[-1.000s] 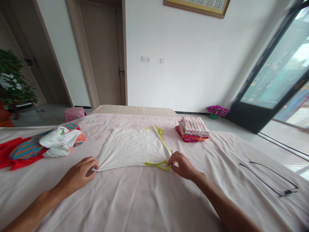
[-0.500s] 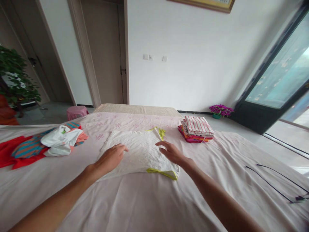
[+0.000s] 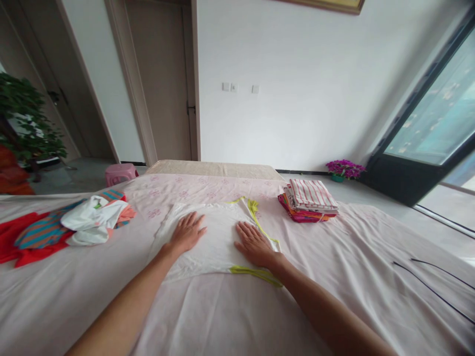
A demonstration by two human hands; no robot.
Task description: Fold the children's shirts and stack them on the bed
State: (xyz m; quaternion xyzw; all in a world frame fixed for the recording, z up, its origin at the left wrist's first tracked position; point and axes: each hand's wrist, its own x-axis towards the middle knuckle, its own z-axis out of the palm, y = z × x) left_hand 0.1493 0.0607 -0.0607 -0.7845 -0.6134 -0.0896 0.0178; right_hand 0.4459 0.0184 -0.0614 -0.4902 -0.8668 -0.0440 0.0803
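Sideways long axis: white top (image 3: 220,240), yellow trim (image 3: 247,270) rightward.

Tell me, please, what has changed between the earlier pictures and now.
The left hand and right hand let go of the white garment, moved inward over it and now lie flat on it, fingers spread. The folded stack and loose clothes stayed put.

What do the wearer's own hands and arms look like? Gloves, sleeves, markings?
Left hand and right hand are ungloved. Left forearm and right forearm show no sleeve. No watch, bracelet, cable or marking visible; fingernail detail too small to tell.
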